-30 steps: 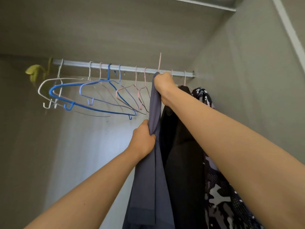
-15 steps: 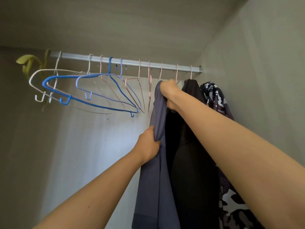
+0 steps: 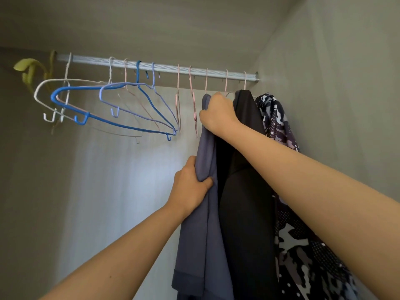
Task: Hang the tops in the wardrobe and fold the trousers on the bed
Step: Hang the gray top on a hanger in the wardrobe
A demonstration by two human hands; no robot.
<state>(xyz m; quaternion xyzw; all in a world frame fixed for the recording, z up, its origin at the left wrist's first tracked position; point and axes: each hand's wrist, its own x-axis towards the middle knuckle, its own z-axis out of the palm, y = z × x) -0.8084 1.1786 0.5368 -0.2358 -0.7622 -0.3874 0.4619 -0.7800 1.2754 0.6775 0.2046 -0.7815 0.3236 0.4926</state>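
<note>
A grey-blue top [image 3: 204,234] hangs below the wardrobe's metal rail [image 3: 164,67], its pink hanger hook on the rail. My right hand [image 3: 216,113] grips the top at its shoulder, just under the rail. My left hand [image 3: 190,187] holds a bunch of the same top's fabric lower down on its left edge. To its right hang a black top [image 3: 246,191] and a camouflage-print top [image 3: 281,131], partly hidden by my right forearm.
Several empty wire hangers hang on the rail's left half: a white hanger [image 3: 43,98], a blue hanger [image 3: 91,118], a lilac hanger [image 3: 121,98], pink hangers [image 3: 178,105]. A yellow-green hanger [image 3: 28,68] sits at the far left. The wardrobe's side wall [image 3: 324,105] stands close on the right.
The hanger's hook has gone from above the rail onto it. My right hand has come down from the rail with the top's shoulder. My left hand keeps its hold on the fabric.
</note>
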